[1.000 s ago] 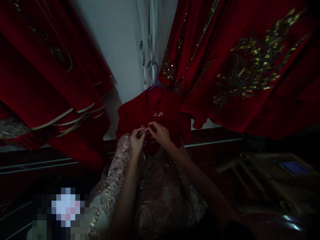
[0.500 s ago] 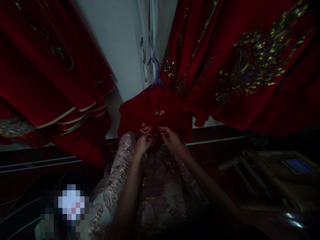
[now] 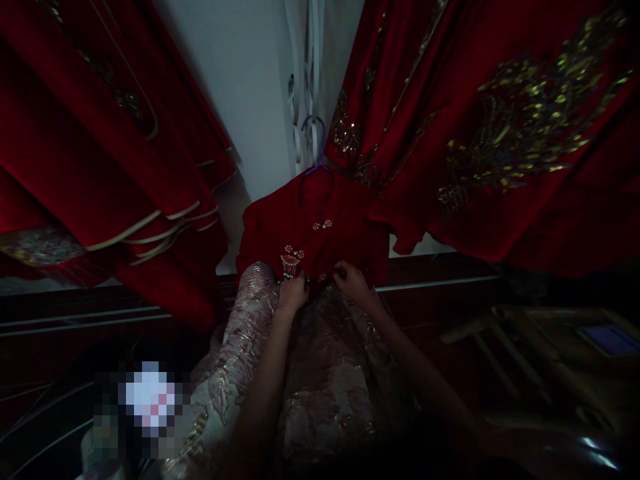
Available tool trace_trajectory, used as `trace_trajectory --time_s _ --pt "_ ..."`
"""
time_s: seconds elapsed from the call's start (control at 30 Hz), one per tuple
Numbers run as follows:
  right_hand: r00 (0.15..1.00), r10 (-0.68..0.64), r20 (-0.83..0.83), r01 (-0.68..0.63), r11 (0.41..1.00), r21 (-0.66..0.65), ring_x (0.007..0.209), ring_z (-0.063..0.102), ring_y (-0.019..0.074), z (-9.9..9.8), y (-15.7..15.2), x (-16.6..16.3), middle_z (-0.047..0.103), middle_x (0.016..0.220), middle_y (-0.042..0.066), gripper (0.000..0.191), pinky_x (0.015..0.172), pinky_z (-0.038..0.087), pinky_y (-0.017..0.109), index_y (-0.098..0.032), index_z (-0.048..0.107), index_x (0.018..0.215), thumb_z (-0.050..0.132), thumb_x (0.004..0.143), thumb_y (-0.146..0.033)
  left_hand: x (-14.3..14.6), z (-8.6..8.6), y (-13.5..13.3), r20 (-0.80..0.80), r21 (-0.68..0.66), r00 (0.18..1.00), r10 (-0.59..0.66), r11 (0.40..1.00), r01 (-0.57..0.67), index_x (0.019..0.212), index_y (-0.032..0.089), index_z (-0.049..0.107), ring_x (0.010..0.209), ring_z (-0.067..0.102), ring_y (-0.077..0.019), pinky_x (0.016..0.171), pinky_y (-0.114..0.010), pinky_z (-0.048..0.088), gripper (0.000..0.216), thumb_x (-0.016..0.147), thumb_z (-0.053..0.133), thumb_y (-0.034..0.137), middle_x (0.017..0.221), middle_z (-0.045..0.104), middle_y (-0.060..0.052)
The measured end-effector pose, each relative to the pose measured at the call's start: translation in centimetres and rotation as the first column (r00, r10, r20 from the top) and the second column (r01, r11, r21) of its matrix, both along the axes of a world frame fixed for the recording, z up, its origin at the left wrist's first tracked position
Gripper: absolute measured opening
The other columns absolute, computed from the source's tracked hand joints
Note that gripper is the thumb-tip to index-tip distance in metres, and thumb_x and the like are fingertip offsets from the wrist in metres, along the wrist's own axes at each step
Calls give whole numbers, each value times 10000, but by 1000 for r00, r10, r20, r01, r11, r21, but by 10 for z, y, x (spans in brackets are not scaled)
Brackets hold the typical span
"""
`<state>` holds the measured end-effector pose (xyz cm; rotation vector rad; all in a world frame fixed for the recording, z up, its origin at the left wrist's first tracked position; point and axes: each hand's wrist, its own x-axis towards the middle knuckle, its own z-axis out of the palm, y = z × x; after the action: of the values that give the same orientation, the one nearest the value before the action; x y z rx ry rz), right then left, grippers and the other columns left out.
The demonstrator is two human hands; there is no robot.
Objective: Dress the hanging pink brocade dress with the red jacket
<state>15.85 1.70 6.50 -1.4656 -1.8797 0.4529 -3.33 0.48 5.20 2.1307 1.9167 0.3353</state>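
A red jacket (image 3: 345, 200) hangs in the middle on a purple hanger (image 3: 321, 150). Beaded fastenings (image 3: 323, 225) and a tasselled bead ornament (image 3: 290, 261) decorate its front. My left hand (image 3: 295, 292) has its fingers curled at the jacket's lower front, just under the tassel. Opposite it, my right hand (image 3: 354, 283) pinches the red cloth beside a small beaded fastening (image 3: 322, 277). The fingertips of both hands are dim and partly hidden. Pale brocade cloth (image 3: 250, 333) with a metallic pattern spreads below the jacket, under my forearms.
Red garments with pale trim (image 3: 115, 153) hang at the left, and a sequinned red garment (image 3: 525, 133) at the right. White scrolled metalwork (image 3: 313, 67) stands behind the hanger. A wooden chair (image 3: 545, 333) at lower right bears a phone-like slab (image 3: 610, 339). A blurred patch covers the lower left.
My left fingers have curled in beneath the tassel, which now shows fully. My right hand has lowered slightly and its outstretched fingers have closed. The view has shifted a little.
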Motion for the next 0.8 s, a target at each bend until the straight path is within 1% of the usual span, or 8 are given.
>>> trace_trajectory --time_s 0.1,0.23,0.33,0.43,0.5,0.57,0.67,0.8 --pt "998 62 -24 -61 998 23 753 582 139 19 -5 2 634 893 23 276 720 453 261 -200 552 1029 512 756 -184 -7 3 1 116 -4 993 -9 1000 10 1103 186 553 743 666 -203 652 -243 438 288 841 464 267 681 672 -68" --pt "971 236 -47 -233 971 60 775 568 117 33 -17 -12 597 1015 29 410 710 461 242 -229 495 1156 526 752 -166 -17 11 2 342 -125 933 -114 978 166 989 205 618 454 587 -135 524 -206 412 239 844 452 298 495 604 10" --pt "961 268 -62 -264 963 60 814 570 126 20 -22 -28 572 1056 56 440 740 474 260 -212 459 1205 509 771 -165 -25 16 2 426 -130 899 -102 977 172 970 202 638 426 578 -117 490 -189 409 234 820 478 285 511 620 15" --pt "970 228 -82 -226 974 30 829 580 132 -4 -20 -39 542 1121 100 450 759 483 280 -171 428 1231 485 784 -153 -29 16 2 495 -137 863 -106 971 197 965 187 639 469 608 -111 481 -183 418 231 794 496 249 646 681 -6" --pt "979 178 -103 -177 984 19 782 584 122 -17 -14 -44 527 1148 111 444 768 484 289 -165 427 1226 488 786 -157 -29 16 3 491 -94 859 -148 971 221 931 183 654 546 633 -113 518 -183 436 219 755 526 208 723 699 -15" --pt "985 112 -131 -110 994 21 729 579 114 -25 -8 -48 550 1090 98 418 753 485 287 -161 446 1197 506 783 -179 -27 16 4 452 -33 874 -177 976 215 893 183 677 636 648 -123 584 -189 454 215 714 557 181 747 704 -18" --pt "989 32 -143 -32 999 3 680 571 121 -28 1 -53 590 893 47 343 684 480 266 -155 496 1103 538 767 -211 -24 16 4 417 1 892 -174 982 191 860 183 704 712 651 -139 659 -206 462 209 688 585 188 776 710 -25" --pt "992 31 -126 -36 998 -43 647 580 117 -24 6 -51 606 758 5 249 627 462 235 -168 550 995 571 752 -221 -25 16 6 461 -23 876 -140 985 169 872 176 714 715 650 -144 654 -213 468 218 694 593 211 793 716 -32"
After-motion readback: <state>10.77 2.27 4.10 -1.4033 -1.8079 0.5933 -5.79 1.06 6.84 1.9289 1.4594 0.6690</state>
